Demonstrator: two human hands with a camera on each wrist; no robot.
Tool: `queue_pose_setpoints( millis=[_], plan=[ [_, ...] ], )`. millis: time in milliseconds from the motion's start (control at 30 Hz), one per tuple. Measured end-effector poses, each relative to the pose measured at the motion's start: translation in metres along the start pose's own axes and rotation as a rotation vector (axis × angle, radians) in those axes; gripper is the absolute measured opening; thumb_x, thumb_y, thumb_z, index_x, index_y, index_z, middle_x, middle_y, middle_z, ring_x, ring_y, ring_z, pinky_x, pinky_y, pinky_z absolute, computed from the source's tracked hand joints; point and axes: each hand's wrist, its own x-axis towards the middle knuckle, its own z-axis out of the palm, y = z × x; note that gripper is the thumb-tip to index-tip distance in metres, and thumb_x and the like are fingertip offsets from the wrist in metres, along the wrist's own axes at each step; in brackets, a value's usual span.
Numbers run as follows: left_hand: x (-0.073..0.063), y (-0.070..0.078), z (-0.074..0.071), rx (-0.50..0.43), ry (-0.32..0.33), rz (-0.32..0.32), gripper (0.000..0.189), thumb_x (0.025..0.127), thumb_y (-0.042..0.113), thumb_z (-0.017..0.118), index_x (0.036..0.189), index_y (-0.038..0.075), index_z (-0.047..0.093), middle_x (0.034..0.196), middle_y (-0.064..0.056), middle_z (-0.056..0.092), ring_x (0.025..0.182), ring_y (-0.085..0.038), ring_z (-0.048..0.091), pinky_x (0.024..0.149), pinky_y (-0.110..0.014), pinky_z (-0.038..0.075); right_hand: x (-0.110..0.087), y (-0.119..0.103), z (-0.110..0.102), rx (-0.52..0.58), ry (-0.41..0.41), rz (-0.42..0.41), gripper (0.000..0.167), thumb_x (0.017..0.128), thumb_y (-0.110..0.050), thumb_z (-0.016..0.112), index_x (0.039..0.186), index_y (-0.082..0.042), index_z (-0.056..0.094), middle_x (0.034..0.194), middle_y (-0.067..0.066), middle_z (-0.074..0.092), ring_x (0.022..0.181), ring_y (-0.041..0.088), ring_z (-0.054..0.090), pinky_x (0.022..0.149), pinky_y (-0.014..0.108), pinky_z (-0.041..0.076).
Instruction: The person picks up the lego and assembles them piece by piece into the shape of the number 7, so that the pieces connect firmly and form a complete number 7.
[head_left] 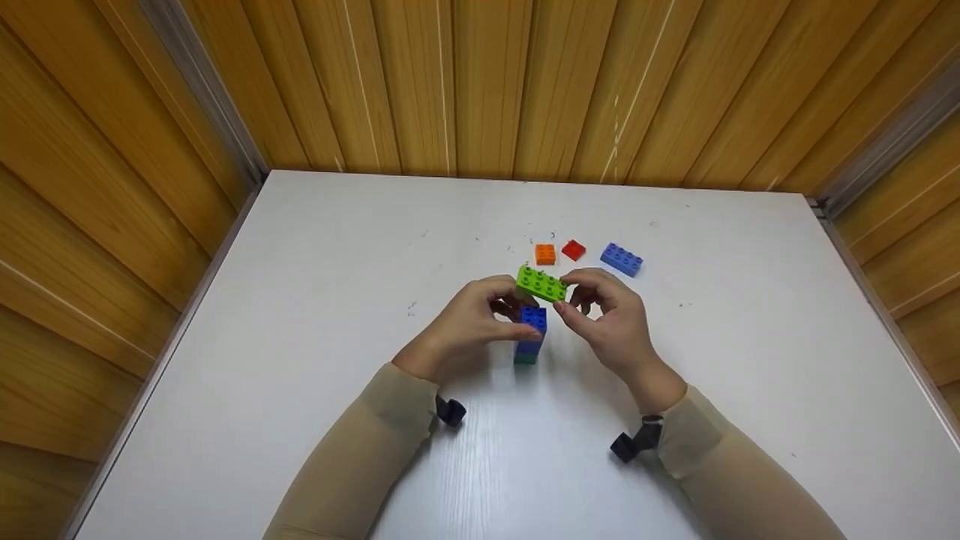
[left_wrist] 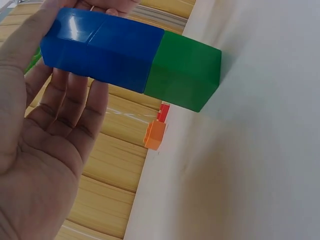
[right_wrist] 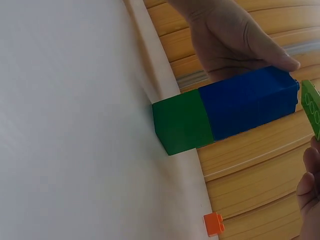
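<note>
Blue-on-green tower point(head_left: 529, 349) joined, upright on table point(head_left: 337, 247); left hand point(head_left: 480, 311) thumb and fingers curled round upper part. Right hand point(head_left: 613, 319) pinches lime block point(head_left: 541, 284) just above, not seated. Unused: orange block point(head_left: 545, 254), red block point(head_left: 574, 250), light-blue block point(head_left: 622, 259) loose behind

Glossy plastic blue bricks point(left_wrist: 115, 52), smooth white table point(head_left: 300, 337), wood-grained wall panels point(head_left: 487, 90)

Near the middle of the white desk point(head_left: 300, 337), the left hand point(head_left: 474, 316) holds an upright blue-and-green brick stack point(head_left: 529, 347). Above it, slightly toward the desk's far edge, the right hand point(head_left: 613, 320) pinches a tilted lime-green eight-stud brick point(head_left: 538, 284). Nearer that edge lie an orange four-stud brick point(head_left: 545, 255), a red block point(head_left: 574, 250) and, closest to the far right corner, a blue eight-stud brick point(head_left: 622, 259).
</note>
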Motion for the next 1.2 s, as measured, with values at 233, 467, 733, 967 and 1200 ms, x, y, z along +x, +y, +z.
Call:
queue_pose_setpoints(
  millis=[233, 467, 733, 967, 1200],
  plan=[
    [-0.0001, -0.0016, 0.0016, -0.072, 0.01, -0.011, 0.048, 0.09, 0.018, 0.098, 0.133, 0.009, 0.078, 0.128, -0.007, 0.079, 0.105, -0.015, 0.07, 0.109, -0.055, 0.063, -0.0016, 0.0021, 0.0023, 0.039, -0.097, -0.098, 0.037, 0.092, 0.006, 0.087, 0.127, -0.004, 0.08, 0.118, 0.006, 0.078, 0.095, 0.018, 0.065, 0.083, 0.021, 0.057],
    [0.0012, -0.0035, 0.0014, -0.107, 0.007, 0.025, 0.039, 0.089, 0.014, 0.098, 0.122, 0.006, 0.079, 0.12, -0.01, 0.079, 0.105, -0.016, 0.069, 0.109, -0.059, 0.062, -0.0016, 0.0053, 0.003, 0.041, -0.142, -0.109, 0.037, 0.091, 0.004, 0.089, 0.126, -0.006, 0.081, 0.116, 0.009, 0.079, 0.094, 0.024, 0.065, 0.083, 0.023, 0.058],
    [0.0023, -0.0037, 0.0006, -0.039, 0.018, 0.017, 0.043, 0.085, 0.015, 0.101, 0.123, 0.011, 0.082, 0.122, -0.006, 0.082, 0.108, -0.014, 0.068, 0.1, -0.03, 0.057, -0.0028, 0.0057, 0.0046, 0.057, -0.182, -0.11, 0.037, 0.09, 0.004, 0.089, 0.125, -0.007, 0.081, 0.116, 0.01, 0.079, 0.093, 0.025, 0.067, 0.083, 0.022, 0.058],
    [0.0012, -0.0048, 0.0003, -0.041, 0.016, 0.007, 0.043, 0.085, 0.017, 0.101, 0.124, 0.012, 0.082, 0.122, -0.005, 0.082, 0.108, -0.016, 0.069, 0.099, -0.029, 0.058, -0.0036, 0.0079, 0.0065, 0.06, -0.19, -0.125, 0.036, 0.09, 0.004, 0.089, 0.124, -0.008, 0.083, 0.118, 0.011, 0.079, 0.093, 0.029, 0.068, 0.082, 0.022, 0.056],
    [-0.0001, -0.0058, 0.0004, -0.064, 0.007, -0.005, 0.042, 0.087, 0.014, 0.1, 0.124, 0.012, 0.082, 0.122, -0.007, 0.08, 0.107, -0.016, 0.067, 0.097, -0.03, 0.057, -0.0043, 0.0094, 0.0064, 0.039, -0.178, -0.137, 0.037, 0.09, 0.004, 0.09, 0.125, -0.007, 0.083, 0.12, 0.013, 0.079, 0.095, 0.023, 0.069, 0.083, 0.021, 0.057]
  ],
)
